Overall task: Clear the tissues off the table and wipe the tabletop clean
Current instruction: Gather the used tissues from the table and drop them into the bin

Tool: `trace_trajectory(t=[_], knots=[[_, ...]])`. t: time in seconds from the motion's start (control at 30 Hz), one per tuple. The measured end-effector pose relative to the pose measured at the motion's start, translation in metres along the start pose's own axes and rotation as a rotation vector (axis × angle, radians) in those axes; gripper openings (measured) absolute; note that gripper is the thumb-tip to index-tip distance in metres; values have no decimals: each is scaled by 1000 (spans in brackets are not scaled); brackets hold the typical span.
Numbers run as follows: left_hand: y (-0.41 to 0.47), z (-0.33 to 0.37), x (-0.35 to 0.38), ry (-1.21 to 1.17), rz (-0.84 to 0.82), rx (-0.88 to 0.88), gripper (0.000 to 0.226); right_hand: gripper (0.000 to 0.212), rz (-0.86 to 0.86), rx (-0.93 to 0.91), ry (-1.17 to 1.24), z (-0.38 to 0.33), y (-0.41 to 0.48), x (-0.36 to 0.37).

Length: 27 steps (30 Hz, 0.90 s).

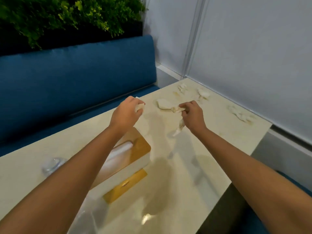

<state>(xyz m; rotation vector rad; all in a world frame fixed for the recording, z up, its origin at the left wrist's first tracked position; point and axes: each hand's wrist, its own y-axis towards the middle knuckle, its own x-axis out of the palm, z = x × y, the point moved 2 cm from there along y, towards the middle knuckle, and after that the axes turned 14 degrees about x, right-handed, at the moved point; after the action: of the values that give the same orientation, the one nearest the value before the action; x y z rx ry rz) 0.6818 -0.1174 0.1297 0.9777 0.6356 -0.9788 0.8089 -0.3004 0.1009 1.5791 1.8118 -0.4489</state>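
The right hand (192, 115) pinches a crumpled tissue (177, 109) with a strip dangling below the fist. It looks thin and perhaps damp, so a sharp tug could tear it or drop shreds onto the tabletop (168, 183). The left hand (126, 112) is clenched round another wad (139, 107) — the other tissues (240, 114) lie scattered, white and ragged, near the wall-side edge.

A café or restaurant booth. A blue cushioned bench (76, 78) runs along the table's (177, 191) left. Foliage (67, 16) tops it.
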Motion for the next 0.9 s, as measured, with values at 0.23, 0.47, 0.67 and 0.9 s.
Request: trace_trajectory(t=[0.23,0.47,0.67,0.9], knots=[[-31,94,50,-188,-124,164,23,30,121,117,8,60,-89,-86],[-87,189,108,-389,-303,378,20,27,271,293,65,132,-202,-169],[-133,269,150,-443,-557,558,26,30,443,517,99,191,-301,-221],[-220,347,203,-609,-827,683,23,29,706,866,68,252,-448,-232]])
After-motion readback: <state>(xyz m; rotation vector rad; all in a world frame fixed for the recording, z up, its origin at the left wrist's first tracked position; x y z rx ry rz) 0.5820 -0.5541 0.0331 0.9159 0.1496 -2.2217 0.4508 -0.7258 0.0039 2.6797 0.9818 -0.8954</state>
